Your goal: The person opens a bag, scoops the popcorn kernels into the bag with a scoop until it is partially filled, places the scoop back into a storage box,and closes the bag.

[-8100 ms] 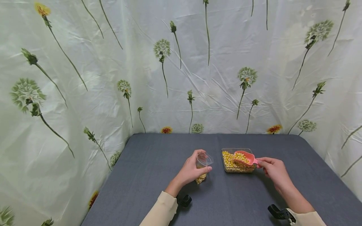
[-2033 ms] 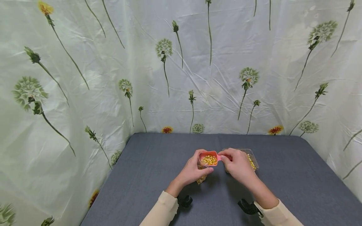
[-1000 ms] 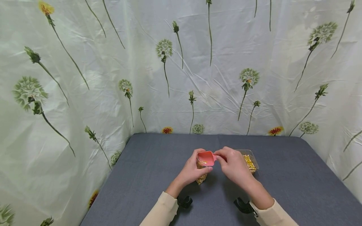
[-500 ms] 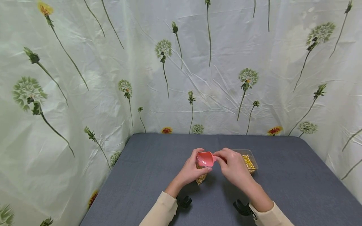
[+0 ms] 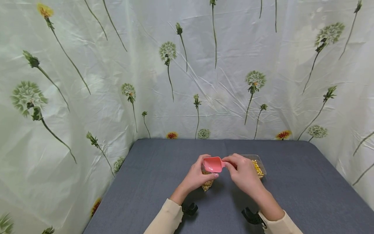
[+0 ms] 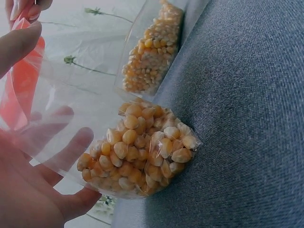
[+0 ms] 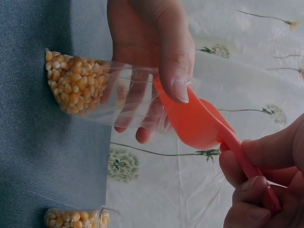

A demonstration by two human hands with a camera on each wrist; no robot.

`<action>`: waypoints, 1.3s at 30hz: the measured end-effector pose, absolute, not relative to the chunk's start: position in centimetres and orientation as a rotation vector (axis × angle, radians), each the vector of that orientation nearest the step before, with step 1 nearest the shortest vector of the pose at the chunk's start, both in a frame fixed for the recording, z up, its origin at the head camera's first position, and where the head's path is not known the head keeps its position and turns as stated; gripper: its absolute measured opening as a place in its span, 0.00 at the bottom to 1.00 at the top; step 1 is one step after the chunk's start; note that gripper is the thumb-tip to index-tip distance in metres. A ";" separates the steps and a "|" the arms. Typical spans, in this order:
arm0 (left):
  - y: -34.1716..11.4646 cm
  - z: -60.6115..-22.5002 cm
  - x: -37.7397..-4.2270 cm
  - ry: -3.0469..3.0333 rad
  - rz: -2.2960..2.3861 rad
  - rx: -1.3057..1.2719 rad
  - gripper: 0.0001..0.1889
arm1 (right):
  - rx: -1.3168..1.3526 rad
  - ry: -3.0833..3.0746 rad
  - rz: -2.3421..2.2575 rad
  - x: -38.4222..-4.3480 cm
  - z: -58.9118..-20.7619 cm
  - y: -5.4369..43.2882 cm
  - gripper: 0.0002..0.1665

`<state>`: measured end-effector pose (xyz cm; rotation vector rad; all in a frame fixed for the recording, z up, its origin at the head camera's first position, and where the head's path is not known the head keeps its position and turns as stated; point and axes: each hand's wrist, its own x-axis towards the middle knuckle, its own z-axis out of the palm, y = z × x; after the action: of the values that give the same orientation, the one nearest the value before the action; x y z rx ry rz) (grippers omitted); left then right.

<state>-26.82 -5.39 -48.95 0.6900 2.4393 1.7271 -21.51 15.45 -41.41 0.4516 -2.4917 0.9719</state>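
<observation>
My left hand [image 5: 195,177] holds a clear plastic bag [image 6: 137,152] near its top, fingers and thumb curved round the mouth. Yellow corn kernels fill the lower part of the bag, whose bottom rests at the grey table surface. My right hand [image 5: 244,174] pinches the handle of a pink scoop [image 5: 213,164] between thumb and fingers. The scoop's bowl is empty and sits tilted in the bag's opening, under my left thumb in the right wrist view.
A clear rectangular container [image 5: 249,157] of corn kernels [image 5: 257,168] stands just right of the bag, partly hidden behind my right hand. The grey cloth-covered table [image 5: 163,162] meets a white curtain [image 5: 187,81] with a dandelion print at its back edge.
My right hand has carried the kernel-filled scoop left from the container to the bag and tipped it; the kernels have left the scoop. My left hand has stayed in place.
</observation>
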 end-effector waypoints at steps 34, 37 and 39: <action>-5.1 -49.3 -27.2 2.501 1.676 0.832 0.37 | 0.303 -2.473 0.942 -21.7 -40.7 19.9 0.08; -5.2 -49.4 -27.2 2.483 1.691 0.854 0.39 | 0.298 -2.476 0.916 -22.0 -41.0 20.6 0.08; -5.3 -49.4 -27.2 2.477 1.694 0.858 0.39 | 0.293 -2.485 0.901 -22.1 -41.2 21.0 0.08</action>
<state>-27.23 -5.28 -49.35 0.8577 2.4766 1.6937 -22.12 21.03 -41.17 0.2930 -2.4846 0.9011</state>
